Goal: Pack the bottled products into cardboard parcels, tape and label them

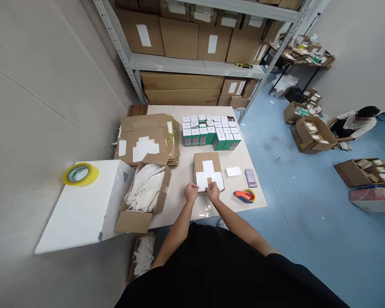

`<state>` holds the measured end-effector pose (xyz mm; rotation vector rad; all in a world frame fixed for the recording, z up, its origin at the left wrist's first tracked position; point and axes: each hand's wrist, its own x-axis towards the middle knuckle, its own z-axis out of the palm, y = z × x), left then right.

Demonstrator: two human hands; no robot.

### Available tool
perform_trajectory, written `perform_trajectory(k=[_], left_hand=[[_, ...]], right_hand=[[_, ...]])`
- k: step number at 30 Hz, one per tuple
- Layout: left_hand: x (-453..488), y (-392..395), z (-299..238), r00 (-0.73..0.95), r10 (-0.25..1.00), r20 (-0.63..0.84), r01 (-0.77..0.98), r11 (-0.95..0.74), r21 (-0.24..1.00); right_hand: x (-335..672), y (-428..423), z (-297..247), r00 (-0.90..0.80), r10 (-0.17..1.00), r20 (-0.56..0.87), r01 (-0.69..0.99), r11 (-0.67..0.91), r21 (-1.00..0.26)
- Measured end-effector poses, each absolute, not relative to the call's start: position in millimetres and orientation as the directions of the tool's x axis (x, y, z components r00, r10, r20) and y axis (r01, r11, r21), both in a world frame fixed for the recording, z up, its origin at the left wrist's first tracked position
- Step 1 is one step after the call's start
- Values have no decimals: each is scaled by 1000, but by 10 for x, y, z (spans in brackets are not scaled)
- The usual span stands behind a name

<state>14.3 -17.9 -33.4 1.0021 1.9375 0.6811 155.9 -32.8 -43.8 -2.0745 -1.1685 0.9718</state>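
Pale worktable (179,188), cardboard box (200,161), steel shelves (167,63), blue floor (308,256)

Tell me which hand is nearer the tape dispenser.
Right. The right hand is beside the tape dispenser, not touching it; the left hand is farther away, beyond the right hand.

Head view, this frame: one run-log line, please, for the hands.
left hand: on near edge of flat cardboard box | right hand: same edge | nearby: tape dispenser, green-and-white cartons

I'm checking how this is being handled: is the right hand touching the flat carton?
Touching. The head view shows the right hand resting on the near edge of the flat carton, with no gap between them.
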Motion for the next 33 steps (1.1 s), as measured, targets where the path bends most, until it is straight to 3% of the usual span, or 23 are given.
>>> perform_trajectory(k=[7, 12, 17, 21, 23, 25, 27, 30, 33], left_hand=[[136, -184, -327, -330, 838, -433, 455, 544, 705], [138, -155, -298, -309, 843, -441, 533, 538, 654], [66, -32, -183, -238, 827, -509, 649, 525, 551], [38, 46, -125, -179, 846, -503, 777, 435, 456], [77, 54, -142, -71, 906, -417, 825, 289, 486], [139, 55, -185, 93, 941, -324, 839, 101, 535], [187, 62, -239, 208, 916, -342, 838, 14, 545], [171, 87, -305, 226, 851, -474, 870, 42, 490], [49, 106, -324, 229, 828, -512, 879, 50, 474]], right_hand=[[1552, -313, -358, 329, 868, -373, 560, -497, -663], [1531, -256, -244, 334, 831, -445, 647, -545, -533], [1560, -163, -135, 261, 845, -468, 805, -458, -378], [1670, -135, -91, 237, 841, -486, 863, -411, -292], [1715, -138, -82, 249, 828, -503, 863, -426, -273], [1742, -146, -78, 255, 822, -509, 862, -431, -266], [1774, -159, -81, 253, 830, -496, 859, -429, -280], [1911, -183, -108, 295, 865, -407, 819, -448, -359], [2156, -204, -164, 372, 894, -249, 716, -447, -537]])
